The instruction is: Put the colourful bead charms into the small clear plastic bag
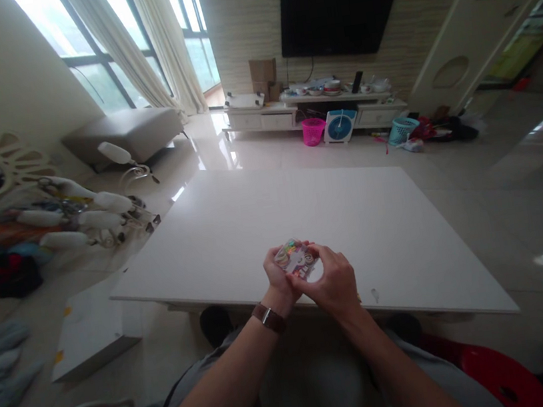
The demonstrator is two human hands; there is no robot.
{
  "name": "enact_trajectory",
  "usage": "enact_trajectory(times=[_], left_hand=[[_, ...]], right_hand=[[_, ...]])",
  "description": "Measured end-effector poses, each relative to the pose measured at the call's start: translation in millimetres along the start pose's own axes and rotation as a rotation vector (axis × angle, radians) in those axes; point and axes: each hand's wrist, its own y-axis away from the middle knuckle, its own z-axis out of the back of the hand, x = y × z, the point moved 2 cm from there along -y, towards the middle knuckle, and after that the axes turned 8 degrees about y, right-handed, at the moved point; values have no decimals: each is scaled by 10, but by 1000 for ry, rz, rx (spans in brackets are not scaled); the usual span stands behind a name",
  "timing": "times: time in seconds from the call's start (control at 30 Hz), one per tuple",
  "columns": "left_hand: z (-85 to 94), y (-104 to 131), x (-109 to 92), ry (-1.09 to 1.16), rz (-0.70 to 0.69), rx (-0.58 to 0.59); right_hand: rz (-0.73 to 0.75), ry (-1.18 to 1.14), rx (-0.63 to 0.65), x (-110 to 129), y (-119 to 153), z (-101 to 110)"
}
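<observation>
Above the near edge of a white table (302,206), both hands meet around a small, shiny, colourful card-like packet (297,259). My left hand (280,276), with a brown-strapped watch on the wrist, cradles it from the left and below. The thumb and fingers of my right hand (331,276) are curved round its right side, touching its edge. Fine print on the packet is too small to read. A small clear object (375,295) lies on the table near its front edge, right of my right hand.
A white box (94,329) stands on the floor left of the table. A red stool (502,376) is at the lower right. Beyond the table are a pink basket (312,131), a blue fan (340,126) and a low cabinet (276,120). White lamp shades (102,218) are at left.
</observation>
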Motion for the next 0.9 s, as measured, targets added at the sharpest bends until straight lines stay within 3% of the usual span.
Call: enact_trajectory(times=[0.27, 0.4, 0.53, 0.6, 0.77, 0.9], left_hand=[[4, -43, 15, 16, -35, 10], [-8, -25, 12, 35, -24, -2], [4, 15, -18, 8, -16, -37], [29, 32, -40, -10, -17, -63], [109, 65, -58, -63, 33, -55], [155, 86, -39, -105, 99, -40]], right_hand=[[-256, -352, 45, -98, -71, 57], [-370, -602, -71, -315, -137, 104], [-485, -785, -187, -690, -191, 170], [-524, -752, -235, -933, -179, 202], [-562, -468, -161, -1615, 38, 278], [-366, -11, -70, -2016, 341, 425]])
